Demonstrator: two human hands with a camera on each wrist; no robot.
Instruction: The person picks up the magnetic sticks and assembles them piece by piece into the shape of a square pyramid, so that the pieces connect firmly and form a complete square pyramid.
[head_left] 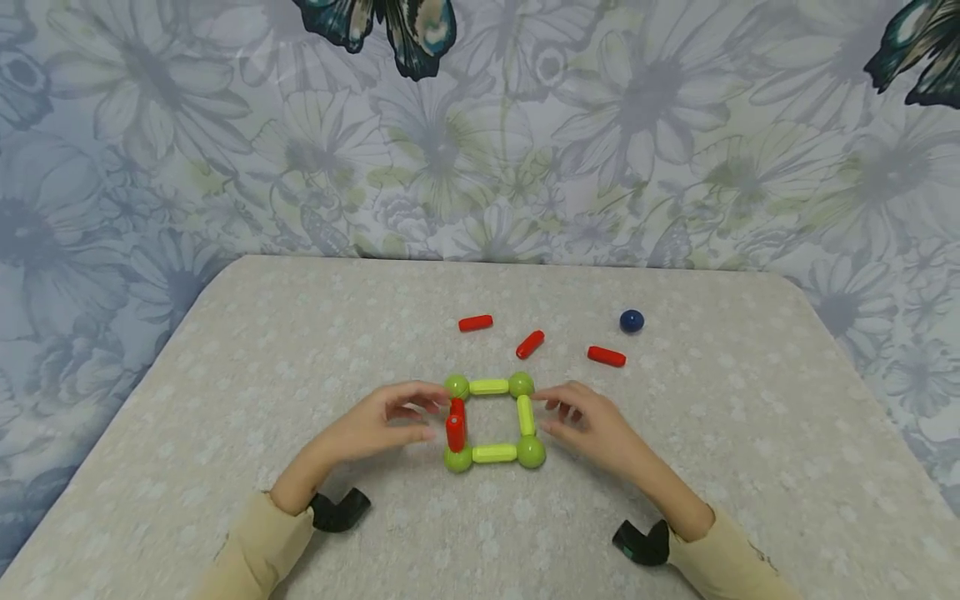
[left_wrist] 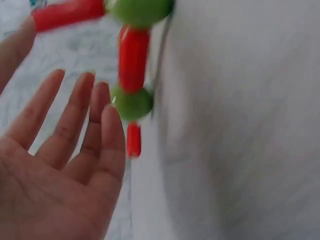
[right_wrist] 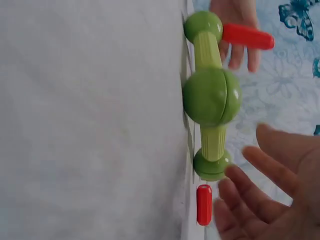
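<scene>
A square frame lies flat on the table: green balls at its corners, joined by yellow-green rods (head_left: 493, 453) on three sides and a red rod (left_wrist: 133, 60) on the left. From its near-left ball (head_left: 457, 461) a second red rod (right_wrist: 248, 36) stands upright. My left hand (head_left: 382, 421) is beside the frame's left side, fingers loosely spread and holding nothing; its thumb overlaps the upright rod's end in the left wrist view. On the other side my right hand (head_left: 592, 417) has relaxed fingers, the index fingertip right at the far-right ball (head_left: 521, 384).
Beyond the frame lie three loose red rods, one at the left (head_left: 476, 322), one in the middle (head_left: 530, 344) and one at the right (head_left: 606, 357). A dark blue ball (head_left: 632, 321) sits farther right. A flower-patterned cloth (head_left: 495, 167) hangs behind the table's back edge.
</scene>
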